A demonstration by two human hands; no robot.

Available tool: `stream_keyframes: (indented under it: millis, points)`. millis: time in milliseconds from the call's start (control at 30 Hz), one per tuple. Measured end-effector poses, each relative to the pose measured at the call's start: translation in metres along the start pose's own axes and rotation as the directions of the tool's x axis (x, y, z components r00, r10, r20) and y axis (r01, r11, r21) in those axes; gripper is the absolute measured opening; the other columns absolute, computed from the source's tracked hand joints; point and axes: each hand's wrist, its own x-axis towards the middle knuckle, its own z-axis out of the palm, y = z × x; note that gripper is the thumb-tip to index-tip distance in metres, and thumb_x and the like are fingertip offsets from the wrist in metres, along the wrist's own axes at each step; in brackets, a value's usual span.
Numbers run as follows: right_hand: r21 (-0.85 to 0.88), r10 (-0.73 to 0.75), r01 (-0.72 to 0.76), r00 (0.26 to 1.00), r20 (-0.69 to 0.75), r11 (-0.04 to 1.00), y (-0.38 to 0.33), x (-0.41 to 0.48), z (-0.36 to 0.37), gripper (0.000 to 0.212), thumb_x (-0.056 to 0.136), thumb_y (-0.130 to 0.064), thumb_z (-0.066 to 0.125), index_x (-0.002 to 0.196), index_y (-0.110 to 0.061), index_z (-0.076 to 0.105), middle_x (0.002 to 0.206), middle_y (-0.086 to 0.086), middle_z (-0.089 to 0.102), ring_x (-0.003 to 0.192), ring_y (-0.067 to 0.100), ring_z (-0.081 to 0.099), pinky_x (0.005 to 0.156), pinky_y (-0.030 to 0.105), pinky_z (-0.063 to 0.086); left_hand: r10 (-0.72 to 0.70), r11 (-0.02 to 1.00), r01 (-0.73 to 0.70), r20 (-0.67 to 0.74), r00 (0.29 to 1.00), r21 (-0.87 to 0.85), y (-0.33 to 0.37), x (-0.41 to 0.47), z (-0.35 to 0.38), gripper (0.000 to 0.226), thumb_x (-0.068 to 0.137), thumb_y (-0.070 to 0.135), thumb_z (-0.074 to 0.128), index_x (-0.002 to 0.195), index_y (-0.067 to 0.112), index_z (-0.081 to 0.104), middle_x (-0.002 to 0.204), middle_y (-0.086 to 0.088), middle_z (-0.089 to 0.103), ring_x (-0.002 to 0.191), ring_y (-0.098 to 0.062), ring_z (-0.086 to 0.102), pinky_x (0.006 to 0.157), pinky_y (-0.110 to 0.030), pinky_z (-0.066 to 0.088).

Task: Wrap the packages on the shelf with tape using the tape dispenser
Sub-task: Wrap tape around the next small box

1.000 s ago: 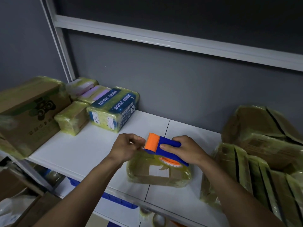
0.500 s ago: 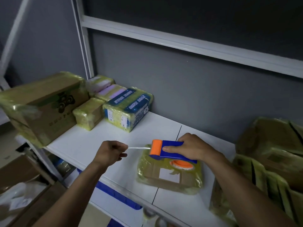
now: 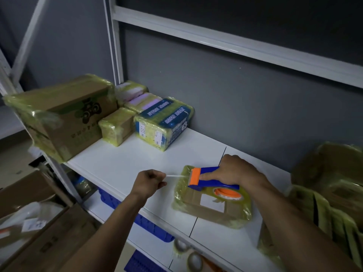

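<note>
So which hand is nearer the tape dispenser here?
Right. The right hand grips the tape dispenser over the wrapped package. The left hand is apart, off to the dispenser's left, pinching the tape strip stretched from it.

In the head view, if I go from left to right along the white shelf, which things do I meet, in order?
Large cardboard box → small wrapped package → blue-labelled package → tape dispenser, held by the right hand → pile of wrapped packages. The left hand, pinching the tape, is left out: it overlaps.
</note>
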Motion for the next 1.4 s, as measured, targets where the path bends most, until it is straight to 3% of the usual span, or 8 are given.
stream_keyframes:
  millis: [333,500,600,700,833,967,1233,1400]
  points:
    - [-0.117,0.035,-0.031,0.999,0.027,0.993,-0.014,0.008,0.005,0.074,0.061,-0.089,0.071,0.08,-0.02,0.051,0.083,-0.001,0.058,0.075,0.019,0.061,0.057,0.03,0.039,-0.124,0.991,0.123,0.024,0.992,0.055,-0.022,0.012,0.008,0.017,0.083,0.014,0.084,0.09,0.001,0.076,0.085,-0.01,0.075,0.063,-0.014,0.07,0.058,-0.02,0.055]
    - [-0.072,0.052,-0.053,0.998,-0.024,0.996,-0.008,0.008,0.009,0.077,0.06,-0.092,0.069,0.077,-0.02,0.048,0.081,0.0,0.056,0.072,0.02,0.058,0.053,0.029,0.035,-0.143,0.982,0.135,0.053,0.988,0.132,-0.031,0.014,0.018,0.01,0.084,0.016,0.083,0.09,0.01,0.077,0.089,-0.008,0.076,0.065,-0.013,0.07,0.054,-0.017,0.052]
    - [-0.027,0.034,-0.038,0.993,-0.114,0.999,-0.005,0.005,0.013,0.078,0.066,-0.094,0.064,0.07,-0.018,0.045,0.073,0.001,0.053,0.064,0.018,0.055,0.051,0.028,0.034,-0.142,0.966,0.118,0.09,0.986,0.229,-0.033,0.015,0.019,0.027,0.083,0.023,0.084,0.103,0.008,0.074,0.099,-0.006,0.075,0.073,-0.014,0.072,0.06,-0.021,0.056]
    - [0.035,-0.002,0.007,0.989,-0.147,0.999,-0.002,0.002,0.018,0.068,0.079,-0.086,0.059,0.077,-0.018,0.056,0.077,0.0,0.062,0.071,0.017,0.062,0.058,0.029,0.048,-0.012,0.928,-0.016,0.071,0.997,0.372,-0.031,0.014,0.018,0.046,0.08,0.029,0.087,0.119,0.011,0.071,0.103,0.0,0.074,0.085,-0.015,0.073,0.083,-0.034,0.061]
    - [0.137,0.004,0.01,0.995,-0.102,0.991,0.005,-0.002,0.017,0.039,0.079,-0.065,0.057,0.093,-0.028,0.055,0.093,-0.006,0.066,0.088,0.016,0.065,0.074,0.034,0.059,0.2,0.917,-0.206,0.053,0.978,0.342,-0.014,0.008,0.027,0.024,0.09,0.035,0.076,0.108,0.019,0.08,0.104,0.005,0.078,0.093,-0.007,0.071,0.096,-0.034,0.057]
    - [0.263,-0.01,0.021,0.999,-0.042,0.965,0.018,-0.005,0.013,0.032,0.074,-0.055,0.055,0.097,-0.033,0.052,0.092,-0.006,0.068,0.087,0.013,0.067,0.071,0.037,0.06,0.099,0.909,-0.18,0.225,0.969,0.377,-0.01,-0.004,0.04,0.032,0.092,0.047,0.068,0.112,0.024,0.077,0.103,0.005,0.078,0.092,-0.01,0.073,0.083,-0.029,0.059]
    - [0.451,-0.033,0.083,0.992,-0.118,0.889,0.048,-0.006,0.024,0.04,0.081,-0.065,0.074,0.097,-0.032,0.059,0.09,-0.011,0.071,0.082,0.005,0.069,0.06,0.021,0.051,0.104,0.889,-0.178,0.193,0.976,0.422,-0.019,-0.008,0.045,0.025,0.095,0.047,0.065,0.089,0.028,0.08,0.08,0.012,0.076,0.077,-0.003,0.069,0.064,-0.016,0.05]
    - [0.586,-0.021,0.045,0.999,-0.047,0.809,0.049,-0.007,0.028,0.068,0.064,-0.082,0.069,0.093,-0.021,0.075,0.083,-0.006,0.078,0.082,0.012,0.075,0.08,0.038,0.061,0.144,0.879,-0.201,0.161,0.976,0.432,-0.02,-0.011,0.05,0.026,0.097,0.038,0.065,0.083,0.022,0.079,0.072,0.012,0.074,0.065,0.0,0.067,0.054,-0.011,0.045]
